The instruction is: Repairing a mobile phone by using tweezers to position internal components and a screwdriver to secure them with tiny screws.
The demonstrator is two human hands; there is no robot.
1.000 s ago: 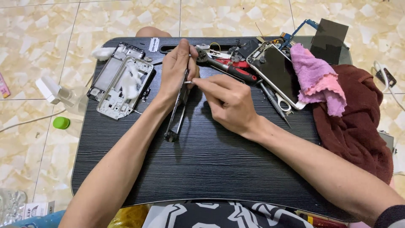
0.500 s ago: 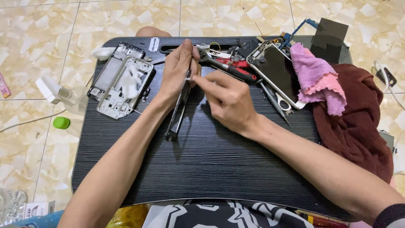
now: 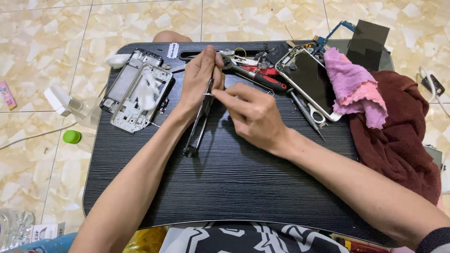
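Head view: counter (image 3: 234, 187) of black wood-grain laminate with rounded corners, on a marbled tile floor (image 3: 47, 37).
Change: both hands sit in nearly the same place as half a second ago; the right fingertips stay at the strip's upper end.
Left hand (image 3: 199, 79): clenched around a thin dark phone part (image 3: 199, 124), held edge-up on the counter near its middle.
Right hand (image 3: 253, 115): fingertips pinched at the part's top; whether they grip anything cannot be told.
Materials: silvery metal phone frame (image 3: 140, 96) with white wadding, glossy black phone screen (image 3: 309, 79), red-handled screwdriver (image 3: 262, 77), fuzzy pink cloth (image 3: 354, 86) on a maroon towel (image 3: 398, 140).
Labels: small white rectangular sticker (image 3: 173, 49) at the counter's far edge; green cap (image 3: 72, 137) on the floor.
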